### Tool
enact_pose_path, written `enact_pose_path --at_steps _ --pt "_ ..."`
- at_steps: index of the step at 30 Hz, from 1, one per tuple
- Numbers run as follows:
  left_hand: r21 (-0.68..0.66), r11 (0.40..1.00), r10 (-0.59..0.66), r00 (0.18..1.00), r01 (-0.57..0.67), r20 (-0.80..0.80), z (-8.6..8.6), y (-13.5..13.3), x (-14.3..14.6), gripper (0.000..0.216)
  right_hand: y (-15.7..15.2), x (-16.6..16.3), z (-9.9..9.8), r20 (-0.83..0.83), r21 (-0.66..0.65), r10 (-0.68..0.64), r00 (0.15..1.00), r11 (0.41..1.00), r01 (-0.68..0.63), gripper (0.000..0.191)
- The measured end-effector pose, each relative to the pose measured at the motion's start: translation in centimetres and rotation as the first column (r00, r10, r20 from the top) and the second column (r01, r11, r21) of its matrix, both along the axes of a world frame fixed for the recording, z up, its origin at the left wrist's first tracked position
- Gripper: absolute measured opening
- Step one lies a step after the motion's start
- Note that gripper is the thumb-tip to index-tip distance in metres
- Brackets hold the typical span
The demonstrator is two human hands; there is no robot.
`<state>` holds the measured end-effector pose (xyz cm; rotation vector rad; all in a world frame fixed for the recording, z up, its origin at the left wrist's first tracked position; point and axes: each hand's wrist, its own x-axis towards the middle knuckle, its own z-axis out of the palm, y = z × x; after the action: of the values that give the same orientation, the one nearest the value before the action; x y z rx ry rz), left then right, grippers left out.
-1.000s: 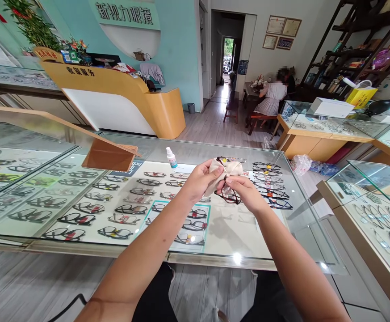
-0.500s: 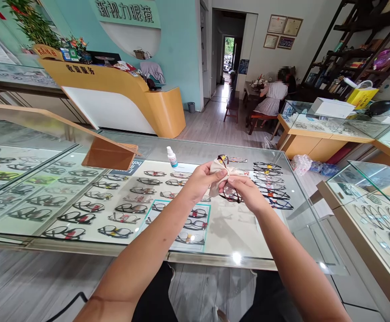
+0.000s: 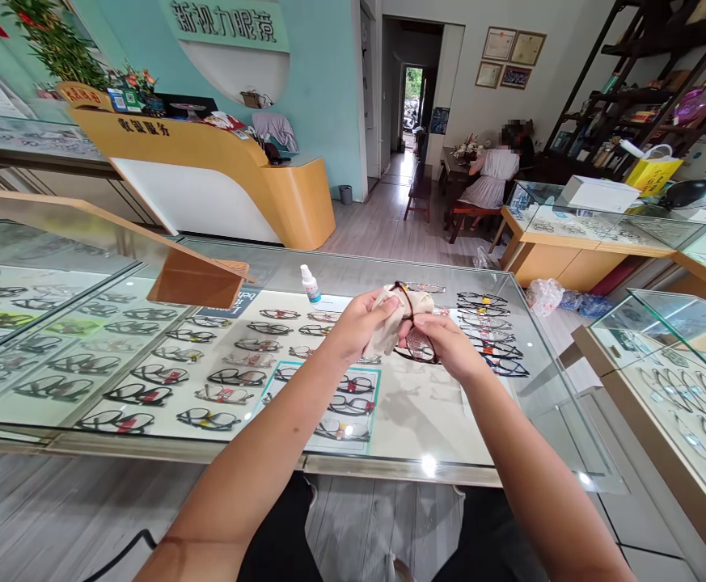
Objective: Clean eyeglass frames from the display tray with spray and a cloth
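Nearby, spray bottle (image 3: pixel 310 288), displayed frames (image 3: pixel 237 377), cloth (image 3: pixel 382 330) partly hiding glasses (image 3: pixel 420 346).

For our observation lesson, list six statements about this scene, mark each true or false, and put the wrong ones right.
1. The left hand holds a pale cloth. True.
2. The right hand holds dark-framed eyeglasses. True.
3. The pale cloth is well apart from those eyeglasses. False: it is touching them.
4. A white-capped bottle stands upright on the glass display counter. True.
5. In the picture, that bottle is to the right of both hands. False: it is to the left of both.
6. Just two picture frames are hung up. False: four picture frames hang on the back wall.
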<state>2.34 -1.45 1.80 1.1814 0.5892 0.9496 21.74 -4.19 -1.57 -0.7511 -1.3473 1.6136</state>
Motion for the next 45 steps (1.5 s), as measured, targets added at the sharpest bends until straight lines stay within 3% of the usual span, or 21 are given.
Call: enact_pose_path --at_steps 3,13,20,26,28,31,34,36,42,45 --pt "-0.014 0.999 -0.031 0.999 0.031 0.024 0.1 -0.2 0.1 0.048 0.1 -0.1 -0.1 -0.021 0.001 0.007 1.0 1.0 -0.007 0.04" --pt "-0.001 0.994 0.105 0.994 -0.105 -0.005 -1.5 0.5 0.5 0.053 -0.2 -0.8 0.5 0.097 0.087 0.009 0.995 0.996 -0.018 0.043" --pt "0.037 0.991 -0.131 0.991 0.132 -0.015 -0.5 0.9 -1.0 0.05 0.0 0.0 0.0 0.039 0.02 0.017 0.999 1.0 -0.018 0.038" --pt "0.03 0.995 0.096 0.995 -0.095 -0.024 -1.4 0.3 0.6 0.054 0.2 -0.5 -0.2 0.056 0.054 -0.005 0.998 0.999 0.002 0.041" --pt "0.024 0.993 0.114 0.993 -0.113 -0.024 -1.7 0.5 0.8 0.055 0.2 -0.7 -0.1 0.073 0.08 0.0 0.997 0.997 -0.006 0.041" --pt "0.005 0.999 0.039 0.999 -0.039 -0.018 -1.5 0.8 0.2 0.054 0.1 -0.4 0.1 0.079 0.103 0.007 0.997 0.995 -0.015 0.039" --pt "0.004 0.997 -0.08 0.997 0.08 0.003 -0.9 0.9 -0.4 0.051 0.1 -0.2 0.3 0.025 0.054 -0.01 1.0 0.999 0.008 0.037" --pt "0.024 0.995 -0.097 0.995 0.097 0.004 -0.7 0.8 -0.5 0.054 0.1 -0.2 0.2 0.008 0.029 -0.027 1.0 0.999 0.027 0.037" --pt "0.055 0.993 0.108 0.994 -0.106 -0.026 -1.6 0.4 0.9 0.055 0.1 -0.8 0.1 0.073 0.072 -0.057 0.996 0.996 0.051 0.04" --pt "0.043 0.991 0.125 0.992 -0.124 -0.033 -1.8 0.6 1.0 0.056 0.1 -0.6 0.3 0.098 0.081 -0.05 0.994 0.996 0.042 0.04"
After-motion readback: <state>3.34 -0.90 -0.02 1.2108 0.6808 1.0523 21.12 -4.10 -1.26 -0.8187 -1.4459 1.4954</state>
